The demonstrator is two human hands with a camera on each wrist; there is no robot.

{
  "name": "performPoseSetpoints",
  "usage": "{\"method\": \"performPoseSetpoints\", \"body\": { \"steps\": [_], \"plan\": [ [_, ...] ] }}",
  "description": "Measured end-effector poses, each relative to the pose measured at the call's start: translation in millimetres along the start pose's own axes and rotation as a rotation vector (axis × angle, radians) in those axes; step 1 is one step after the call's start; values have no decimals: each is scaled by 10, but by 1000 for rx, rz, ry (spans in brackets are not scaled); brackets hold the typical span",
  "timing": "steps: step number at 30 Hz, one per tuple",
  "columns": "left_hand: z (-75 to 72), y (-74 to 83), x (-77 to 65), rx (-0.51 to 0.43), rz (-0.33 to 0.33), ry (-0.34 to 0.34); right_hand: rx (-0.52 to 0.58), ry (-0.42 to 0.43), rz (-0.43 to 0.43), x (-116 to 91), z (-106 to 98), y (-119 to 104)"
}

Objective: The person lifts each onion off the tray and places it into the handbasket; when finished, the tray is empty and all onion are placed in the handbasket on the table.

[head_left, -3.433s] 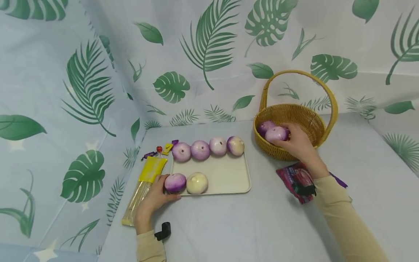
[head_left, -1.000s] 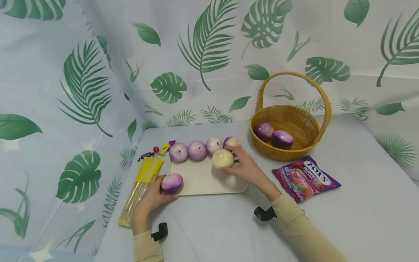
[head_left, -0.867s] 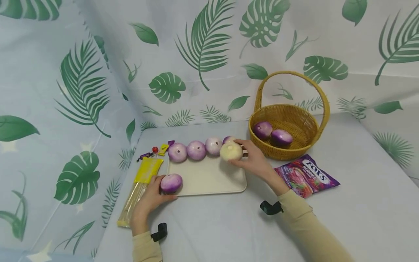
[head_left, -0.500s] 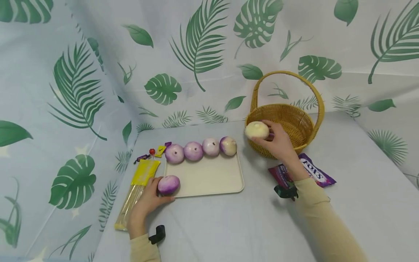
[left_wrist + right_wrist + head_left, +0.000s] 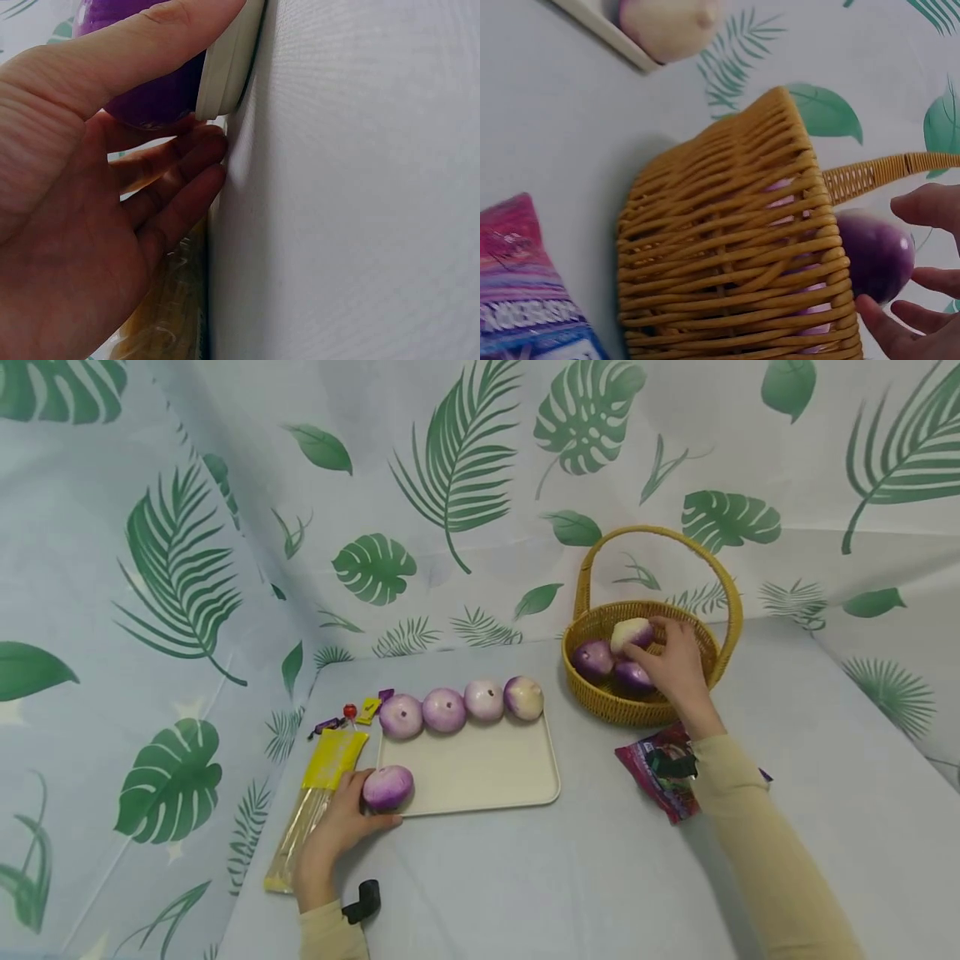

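Observation:
My right hand (image 5: 675, 664) pinches a white-and-purple onion (image 5: 628, 635) just above two purple onions (image 5: 594, 658) in the wicker basket (image 5: 626, 712). The right wrist view shows fingertips around the held onion (image 5: 874, 251) beside the basket rim. At the near left corner of the cream tray (image 5: 480, 768), my left hand (image 5: 341, 822) grips the edge, thumb along the front side. A purple onion (image 5: 388, 788) sits on that corner against the hand. In the left wrist view, the thumb crosses in front of this onion (image 5: 150, 97) and the tray rim (image 5: 225, 75); other fingers curl beside it.
Several onions (image 5: 444, 710) line the tray's far edge. Left of the tray lie a yellow noodle-like packet (image 5: 318, 793), a red lollipop (image 5: 349, 711) and small wrapped candies (image 5: 367, 710). A berry candy bag (image 5: 660, 777) lies under my right forearm. The basket's tall handle (image 5: 660, 531) arches overhead.
My right hand has carried the pale onion from the tray's front row to the right, into the basket opening. Before that it let go of a purple onion there. The left hand stays put.

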State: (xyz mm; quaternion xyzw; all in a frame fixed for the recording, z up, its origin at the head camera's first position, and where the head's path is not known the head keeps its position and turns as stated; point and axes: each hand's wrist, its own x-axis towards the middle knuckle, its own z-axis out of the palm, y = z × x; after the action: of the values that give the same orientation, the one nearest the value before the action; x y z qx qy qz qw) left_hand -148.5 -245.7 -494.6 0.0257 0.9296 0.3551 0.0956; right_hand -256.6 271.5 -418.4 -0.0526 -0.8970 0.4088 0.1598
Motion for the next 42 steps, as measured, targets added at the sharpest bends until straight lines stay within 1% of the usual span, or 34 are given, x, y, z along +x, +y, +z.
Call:
{"method": "performPoseSetpoints", "body": {
  "steps": [4, 9, 13, 17, 20, 22, 24, 27, 31, 34, 38, 42],
  "plan": [
    [7, -9, -9, -3, -15, -8, 7, -15, -2, -84, 25, -10],
    [-1, -29, 2, -2, -10, -4, 45, -56, -39, -199, 106, -103],
    [-11, -23, 3, -8, -8, -6, 80, -86, -90, -290, 232, -184],
    [-23, -10, -2, -7, 1, -2, 122, -99, -170, -391, 401, -303],
    [-16, -24, 0, 0, 3, 1, 170, -127, -221, -475, 538, -421],
    [-11, -37, 2, 5, 2, 3, 218, -163, -263, -541, 645, -522],
    [-7, -44, 10, 9, 0, 7, 264, -216, -308, -625, 769, -640],
    [-3, -44, 25, 7, 14, 12, 304, -335, -381, -790, 981, -825],
    [-1, -31, 49, -1, 21, 8, 313, -488, -459, -1019, 1301, -1035],
    [-7, -17, 56, -1, 10, 10, 307, -575, -500, -1167, 1542, -1184],
    [-16, -10, 50, 2, 12, 18, 285, -662, -537, -1323, 1839, -1353],
    [-15, -22, 25, -8, 7, 19, 273, -716, -558, -1446, 2107, -1481]
  ]
}}
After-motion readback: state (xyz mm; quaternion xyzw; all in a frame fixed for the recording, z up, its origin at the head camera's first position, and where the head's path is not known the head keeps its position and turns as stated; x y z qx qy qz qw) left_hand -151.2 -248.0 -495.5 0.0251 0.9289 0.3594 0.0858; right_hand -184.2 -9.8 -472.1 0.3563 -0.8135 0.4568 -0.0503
